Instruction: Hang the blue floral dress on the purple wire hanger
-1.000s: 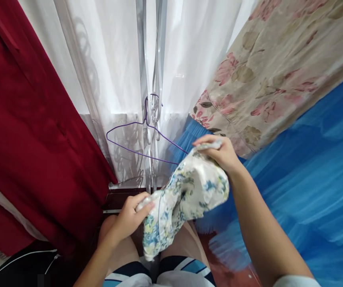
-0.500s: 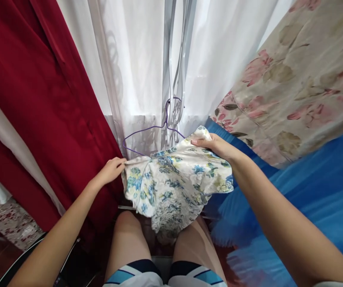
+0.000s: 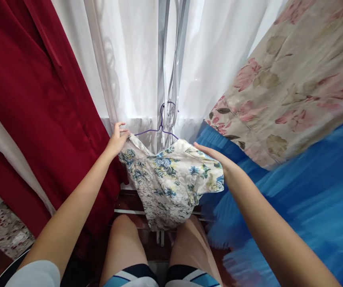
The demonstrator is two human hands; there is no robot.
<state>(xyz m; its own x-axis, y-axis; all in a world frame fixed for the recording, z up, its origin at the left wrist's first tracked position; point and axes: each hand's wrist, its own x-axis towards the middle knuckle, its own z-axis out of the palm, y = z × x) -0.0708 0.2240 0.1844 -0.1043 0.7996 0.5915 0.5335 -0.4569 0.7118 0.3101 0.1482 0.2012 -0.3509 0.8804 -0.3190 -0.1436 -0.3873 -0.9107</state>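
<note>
Beyond both hands, a white curtain (image 3: 135,59) filled the back of the space, with pale strips (image 3: 164,52) hanging down its middle. Outward from the left hand, a length of deep red fabric (image 3: 54,107) fell in folds; outward from the right hand spread beige cloth printed with pink flowers (image 3: 303,79), and below that, passing behind the right forearm, blue tulle (image 3: 306,191). Nearer than the hands, the person's bare knees (image 3: 125,235) stuck out from striped shorts (image 3: 138,275), and dark reddish flooring showed lower down. Between the two hands hung a short-sleeved floral blouse (image 3: 171,175), white with blue and yellow-green blooms, its hem down close by the knees. Just past it and above, a purple wire hanger (image 3: 161,126) stood with its hook up among the strips, its arms running out of sight at the blouse's shoulders. The left hand (image 3: 117,141) had its fingers partly spread, with the tips at one shoulder; I couldn't tell whether they pinched the cloth. The right hand (image 3: 215,154) lay flat along the other shoulder and sleeve, fingers straight and unclenched, its thumb hidden from me.
</note>
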